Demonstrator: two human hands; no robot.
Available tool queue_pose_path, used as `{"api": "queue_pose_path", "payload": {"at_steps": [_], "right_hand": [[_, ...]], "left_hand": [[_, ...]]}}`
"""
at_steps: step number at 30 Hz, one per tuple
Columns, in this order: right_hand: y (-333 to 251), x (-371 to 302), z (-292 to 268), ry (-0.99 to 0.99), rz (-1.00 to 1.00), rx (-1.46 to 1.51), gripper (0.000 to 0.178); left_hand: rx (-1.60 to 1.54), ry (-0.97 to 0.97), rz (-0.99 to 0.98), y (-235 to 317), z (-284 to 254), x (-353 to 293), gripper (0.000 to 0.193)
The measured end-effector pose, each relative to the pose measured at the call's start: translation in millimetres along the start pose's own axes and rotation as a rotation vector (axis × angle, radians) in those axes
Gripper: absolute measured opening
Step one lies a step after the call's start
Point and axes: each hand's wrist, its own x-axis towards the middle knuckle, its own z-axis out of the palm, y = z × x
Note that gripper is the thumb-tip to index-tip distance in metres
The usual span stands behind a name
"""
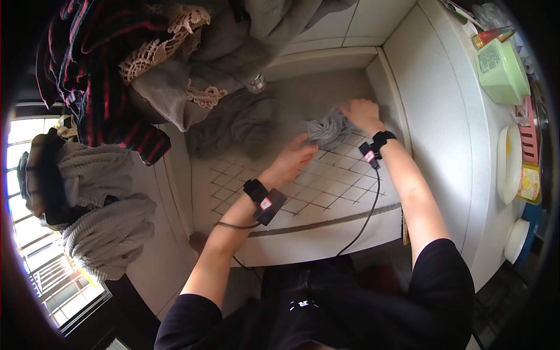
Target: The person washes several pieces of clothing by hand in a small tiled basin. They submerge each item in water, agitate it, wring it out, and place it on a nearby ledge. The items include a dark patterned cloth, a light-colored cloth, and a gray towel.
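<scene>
A bunched grey cloth (329, 128), wet-looking and ribbed, lies on the sloping, grid-lined washboard surface (315, 189) of a light stone sink. At its upper right end, my right hand (363, 116) is closed on the cloth, though some of its fingers are hidden. My left hand (290, 160) is at the cloth's lower left, fingers stretched out and slightly blurred, the thumb close to its edge. A larger dark grey cloth (248, 125) lies in the left part of the sink, its outline blurred.
Hanging clothes (111, 76) crowd the upper left, with grey knitwear (111, 221) below. A metal faucet (256, 83) is above the sink. Along the right ledge are a green container (501, 70), a white dish (508, 163) and a pink basket (528, 137). Cables (373, 210) run from my wrist straps.
</scene>
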Motion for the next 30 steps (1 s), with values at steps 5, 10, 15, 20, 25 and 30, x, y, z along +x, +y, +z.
{"api": "queue_pose_path", "payload": {"at_steps": [5, 10, 15, 20, 25, 30], "right_hand": [[7.0, 10.7, 2.3, -0.035, 0.107, -0.181, 0.064], [-40.6, 12.5, 44.8, -0.045, -0.129, -0.050, 0.068], [-25.8, 49.2, 66.4, -0.380, -0.035, 0.132, 0.068], [18.9, 92.3, 78.5, -0.261, 0.012, 0.289, 0.056], [26.1, 104.9, 95.3, -0.170, -0.081, 0.272, 0.056], [35.1, 113.1, 115.3, -0.203, 0.062, 0.375, 0.061]], "left_hand": [[1.088, 0.359, 0.420, 5.5, -84.9, 17.7, 0.060], [1.752, 0.687, 0.404, 8.4, -140.1, 49.0, 0.067], [1.975, 0.436, 0.211, -24.0, -112.0, 78.3, 0.073], [1.784, 0.272, 0.293, -23.1, -68.5, 107.4, 0.073], [1.653, 0.242, 0.113, -2.1, -50.6, 153.1, 0.074], [1.640, 0.459, 0.229, -19.4, -57.1, 184.7, 0.076]]}}
